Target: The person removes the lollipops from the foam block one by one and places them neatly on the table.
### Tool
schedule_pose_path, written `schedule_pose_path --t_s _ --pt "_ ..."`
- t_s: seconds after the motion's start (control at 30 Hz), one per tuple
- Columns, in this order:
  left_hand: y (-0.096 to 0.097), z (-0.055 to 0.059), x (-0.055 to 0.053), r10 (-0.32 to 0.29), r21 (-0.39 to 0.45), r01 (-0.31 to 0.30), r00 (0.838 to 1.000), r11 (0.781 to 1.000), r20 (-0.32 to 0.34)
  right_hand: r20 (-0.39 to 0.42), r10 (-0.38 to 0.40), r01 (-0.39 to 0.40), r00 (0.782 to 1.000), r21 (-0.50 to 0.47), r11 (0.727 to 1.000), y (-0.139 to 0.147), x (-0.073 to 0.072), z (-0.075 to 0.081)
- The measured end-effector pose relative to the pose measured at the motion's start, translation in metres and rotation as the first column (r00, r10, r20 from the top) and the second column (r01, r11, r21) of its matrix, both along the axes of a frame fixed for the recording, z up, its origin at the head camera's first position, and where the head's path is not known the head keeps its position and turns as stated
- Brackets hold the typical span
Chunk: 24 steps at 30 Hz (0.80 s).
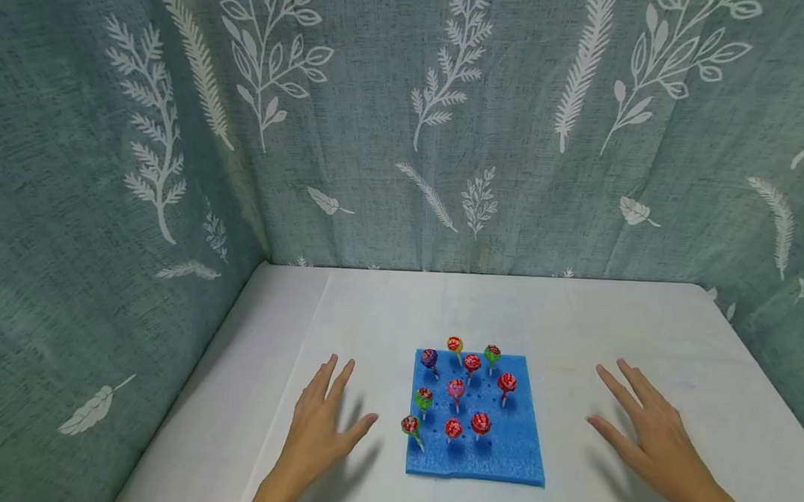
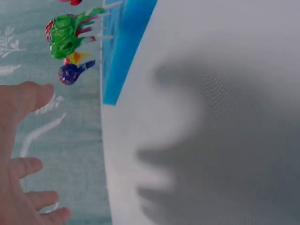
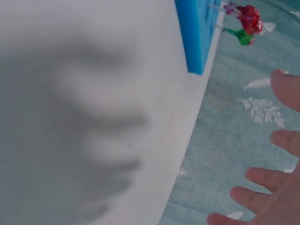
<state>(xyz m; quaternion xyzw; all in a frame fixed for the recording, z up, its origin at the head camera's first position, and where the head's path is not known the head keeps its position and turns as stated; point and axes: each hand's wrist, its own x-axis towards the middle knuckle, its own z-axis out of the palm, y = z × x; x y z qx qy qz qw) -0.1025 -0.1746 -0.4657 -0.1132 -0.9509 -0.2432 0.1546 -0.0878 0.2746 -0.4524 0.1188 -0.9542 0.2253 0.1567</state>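
Note:
A blue foam pad point(image 1: 501, 454) lies on the white table point(image 1: 399, 311) with several wrapped lollipops point(image 1: 456, 389) standing upright in it on white sticks. My left hand point(image 1: 320, 420) hovers flat just left of the pad, fingers spread and straight, holding nothing. My right hand point(image 1: 646, 430) hovers flat to the pad's right, also spread and empty. In the left wrist view the fingers point(image 2: 23, 101) show beside the pad's edge point(image 2: 124, 51) and a green lollipop point(image 2: 63, 35). In the right wrist view the fingertips point(image 3: 276, 187) appear near the pad's corner point(image 3: 190, 37) and a red lollipop point(image 3: 248, 18).
Teal curtains with white leaf prints point(image 1: 408, 116) close off the back and both sides of the table. The table's left edge point(image 1: 186, 414) runs close to my left hand. Bare tabletop stretches behind the pad and to the right.

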Motion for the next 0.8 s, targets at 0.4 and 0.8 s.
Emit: schedule_pose_path --t_s 0.4,0.8 --pt "0.02 -0.006 -0.009 -0.1 0.254 0.074 0.991 0.964 0.09 -0.005 0.061 -0.061 0.998 -0.176 0.982 -0.028 -0.004 0.004" --pt "0.035 -0.015 -0.017 -0.221 0.403 0.166 0.971 0.9 0.092 -0.023 0.082 -0.085 0.996 -0.22 0.972 -0.055 -0.01 0.005"
